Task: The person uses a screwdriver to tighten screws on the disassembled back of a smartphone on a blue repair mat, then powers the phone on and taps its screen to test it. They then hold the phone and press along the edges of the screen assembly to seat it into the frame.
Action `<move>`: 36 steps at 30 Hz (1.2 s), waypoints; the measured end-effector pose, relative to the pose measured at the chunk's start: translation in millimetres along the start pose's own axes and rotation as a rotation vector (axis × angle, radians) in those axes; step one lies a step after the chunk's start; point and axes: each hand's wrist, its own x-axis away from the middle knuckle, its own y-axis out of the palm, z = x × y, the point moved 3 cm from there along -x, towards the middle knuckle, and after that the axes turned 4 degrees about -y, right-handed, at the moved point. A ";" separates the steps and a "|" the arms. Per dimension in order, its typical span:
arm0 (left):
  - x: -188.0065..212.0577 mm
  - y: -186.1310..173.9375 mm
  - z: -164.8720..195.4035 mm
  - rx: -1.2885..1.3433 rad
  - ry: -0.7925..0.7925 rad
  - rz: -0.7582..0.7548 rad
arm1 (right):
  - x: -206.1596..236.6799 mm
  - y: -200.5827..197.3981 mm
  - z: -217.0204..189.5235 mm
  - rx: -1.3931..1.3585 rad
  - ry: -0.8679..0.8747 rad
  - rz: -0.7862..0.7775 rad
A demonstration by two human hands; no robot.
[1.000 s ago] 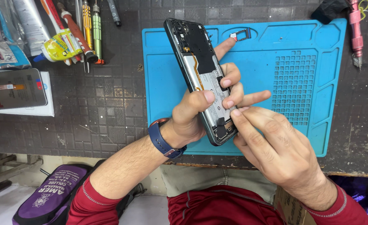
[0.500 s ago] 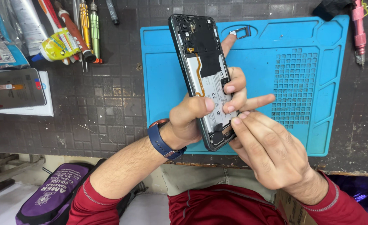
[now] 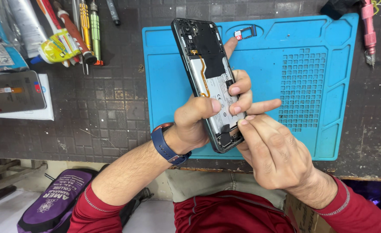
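An opened smartphone (image 3: 207,69) with its back cover off shows a white battery and black boards. It is held tilted above the blue repair mat (image 3: 328,86). My left hand (image 3: 199,118), with a blue watch band on the wrist, grips the phone around its lower half, thumb on the battery. My right hand (image 3: 272,151) is at the phone's bottom end, its fingertips pressed against the lower edge beside the small board there. What lies between those fingertips is too small to tell.
A small card tray (image 3: 245,32) lies on the mat's top edge. Screwdrivers and tubes (image 3: 76,32) lie at the back left, a spare screen on a white box (image 3: 13,92) at the left, a pink tool (image 3: 368,26) at the right. A purple bag (image 3: 56,203) sits below the bench.
The phone has turned more upright and shifted slightly left in my left hand. My right hand's fingers have closed in on the phone's bottom end.
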 end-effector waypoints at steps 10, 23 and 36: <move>7.2 15.4 10.0 0.099 -0.094 -0.117 | 33.0 0.4 -1.9 -0.103 0.057 0.091; 4.1 11.3 12.2 -0.238 0.117 0.144 | 16.9 -7.4 -2.4 -0.257 0.243 0.109; 9.6 11.7 4.8 -0.952 0.395 0.374 | -11.7 -18.6 -7.0 -0.409 0.556 0.053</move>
